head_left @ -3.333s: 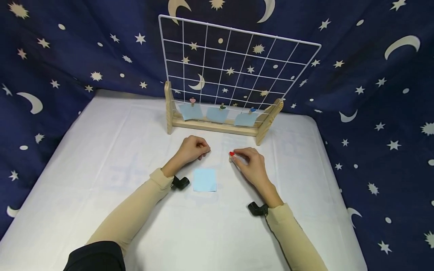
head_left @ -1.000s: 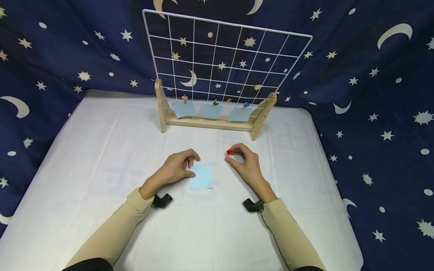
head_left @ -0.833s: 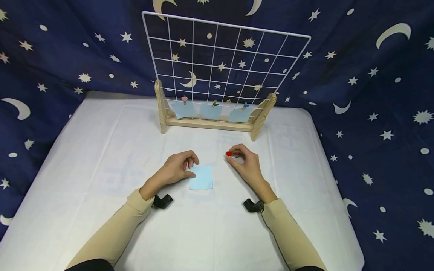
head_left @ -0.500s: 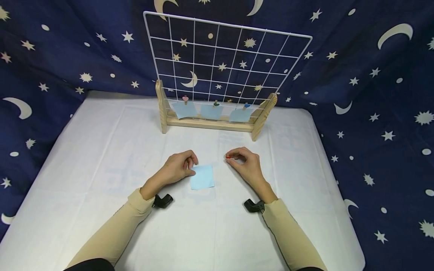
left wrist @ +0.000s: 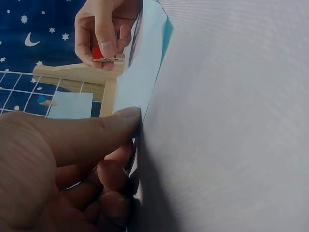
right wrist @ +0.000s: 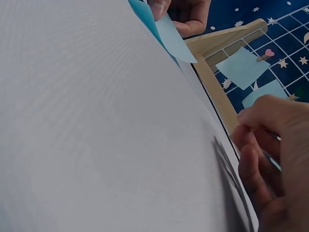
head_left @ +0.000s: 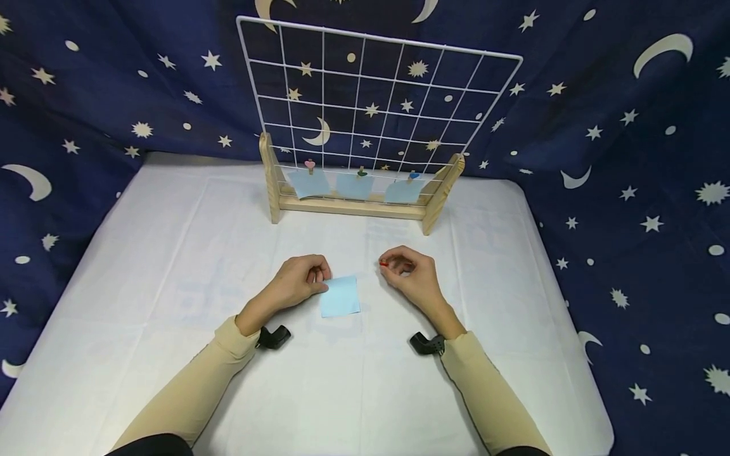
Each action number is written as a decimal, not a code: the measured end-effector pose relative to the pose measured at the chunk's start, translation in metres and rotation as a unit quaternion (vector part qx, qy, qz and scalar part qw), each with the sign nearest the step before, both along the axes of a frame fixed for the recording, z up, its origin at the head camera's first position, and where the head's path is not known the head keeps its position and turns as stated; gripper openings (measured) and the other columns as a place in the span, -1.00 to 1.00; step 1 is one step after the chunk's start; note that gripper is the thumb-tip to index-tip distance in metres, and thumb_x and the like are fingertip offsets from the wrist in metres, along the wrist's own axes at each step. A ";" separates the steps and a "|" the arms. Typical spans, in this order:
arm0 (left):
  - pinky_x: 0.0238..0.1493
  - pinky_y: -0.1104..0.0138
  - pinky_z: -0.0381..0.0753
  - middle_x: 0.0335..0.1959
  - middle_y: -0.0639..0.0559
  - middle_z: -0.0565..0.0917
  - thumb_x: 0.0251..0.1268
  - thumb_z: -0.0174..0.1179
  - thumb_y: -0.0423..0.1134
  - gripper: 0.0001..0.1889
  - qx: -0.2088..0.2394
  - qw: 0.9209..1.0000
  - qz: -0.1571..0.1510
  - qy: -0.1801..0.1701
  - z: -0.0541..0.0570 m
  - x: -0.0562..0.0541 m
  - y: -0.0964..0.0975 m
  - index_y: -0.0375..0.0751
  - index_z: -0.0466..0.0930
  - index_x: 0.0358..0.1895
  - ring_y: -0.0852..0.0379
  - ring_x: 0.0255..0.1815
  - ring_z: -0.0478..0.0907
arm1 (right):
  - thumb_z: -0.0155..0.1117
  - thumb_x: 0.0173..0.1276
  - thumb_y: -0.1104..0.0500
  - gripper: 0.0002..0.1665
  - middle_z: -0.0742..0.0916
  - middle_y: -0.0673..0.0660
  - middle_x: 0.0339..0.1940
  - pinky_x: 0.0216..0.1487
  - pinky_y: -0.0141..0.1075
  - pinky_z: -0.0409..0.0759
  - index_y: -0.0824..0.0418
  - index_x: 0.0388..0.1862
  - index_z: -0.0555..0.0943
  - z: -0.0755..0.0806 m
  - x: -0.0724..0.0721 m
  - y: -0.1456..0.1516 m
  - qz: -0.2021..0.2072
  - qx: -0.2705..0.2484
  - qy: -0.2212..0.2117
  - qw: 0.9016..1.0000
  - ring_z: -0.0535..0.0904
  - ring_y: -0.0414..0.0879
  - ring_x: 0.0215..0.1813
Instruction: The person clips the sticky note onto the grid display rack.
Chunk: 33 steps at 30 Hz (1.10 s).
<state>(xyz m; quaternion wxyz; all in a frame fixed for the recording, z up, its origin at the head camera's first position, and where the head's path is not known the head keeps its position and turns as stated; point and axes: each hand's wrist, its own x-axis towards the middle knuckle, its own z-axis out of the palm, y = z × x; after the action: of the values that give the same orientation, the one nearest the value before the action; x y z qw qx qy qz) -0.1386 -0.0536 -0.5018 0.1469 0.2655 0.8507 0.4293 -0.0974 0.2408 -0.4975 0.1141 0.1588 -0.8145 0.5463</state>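
My left hand (head_left: 293,282) pinches the upper left corner of a light blue square sticky note (head_left: 342,299) between thumb and fingers. In the left wrist view the thumb lies on top of the note (left wrist: 140,72), which bends up from the white table. To the right of the note, my right hand (head_left: 418,277) holds a small wooden clothespin with a red heart (head_left: 384,263) between thumb and index finger. The left wrist view shows this clothespin side-on, its wooden end (left wrist: 117,58) poking out past the thumb. In the right wrist view my own fingers hide it.
Behind both hands a white wire grid (head_left: 376,82) leans back in a wooden stand (head_left: 353,206). Three blue notes hang low on it, under clothespins with a pink heart (head_left: 310,164), a green heart (head_left: 362,173) and a blue heart (head_left: 414,175). A starry dark cloth (head_left: 627,158) surrounds the table.
My left hand has come back from nearer the grid to the note and taken its corner, tilting the note slightly. In my right fingers the clothespin has turned, so its heart shows edge-on.
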 end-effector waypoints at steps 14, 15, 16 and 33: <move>-0.36 0.36 0.46 -0.54 0.10 0.61 0.10 0.57 -0.41 -0.80 0.014 1.000 0.020 -0.009 0.001 -0.002 0.000 -0.13 0.70 -0.35 0.18 -0.52 0.50 | 0.45 0.28 0.53 -0.75 0.79 0.35 -0.22 -0.40 -0.45 0.59 0.44 -0.06 0.75 -0.021 -0.008 0.008 0.022 -0.070 -0.065 0.995 0.68 0.09 -0.33; -0.36 0.36 0.46 -0.54 0.09 0.61 0.10 0.56 -0.42 -0.80 0.015 1.000 0.019 -0.011 0.001 -0.002 0.000 -0.13 0.70 -0.35 0.18 -0.52 0.50 | 0.46 0.28 0.53 -0.74 0.79 0.35 -0.23 -0.41 -0.46 0.58 0.44 -0.05 0.75 -0.024 -0.009 0.009 0.021 -0.069 -0.066 0.995 0.68 0.07 -0.34; -0.36 0.36 0.46 -0.54 0.09 0.61 0.10 0.56 -0.42 -0.80 0.017 1.000 0.019 -0.012 0.000 -0.002 0.000 -0.14 0.70 -0.35 0.17 -0.52 0.50 | 0.46 0.27 0.53 -0.74 0.79 0.35 -0.24 -0.41 -0.48 0.58 0.44 -0.05 0.75 -0.027 -0.010 0.010 0.021 -0.071 -0.069 0.995 0.69 0.04 -0.35; -0.36 0.35 0.45 -0.53 0.09 0.60 0.11 0.55 -0.43 -0.80 0.019 1.000 0.019 -0.011 -0.002 -0.002 0.000 -0.12 0.69 -0.35 0.16 -0.52 0.49 | 0.46 0.38 0.39 -0.76 0.81 0.42 -0.10 -0.17 -0.17 0.80 0.35 0.01 0.78 -0.029 -0.011 0.016 0.065 -0.139 -0.107 0.982 0.84 0.03 -0.25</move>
<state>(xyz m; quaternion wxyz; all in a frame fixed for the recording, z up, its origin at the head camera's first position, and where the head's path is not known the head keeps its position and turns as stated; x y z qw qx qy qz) -0.1410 -0.0533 -0.5037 0.1429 0.2470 0.8455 0.4514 -0.1085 0.2570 -0.5267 0.0112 0.1349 -0.7257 0.6746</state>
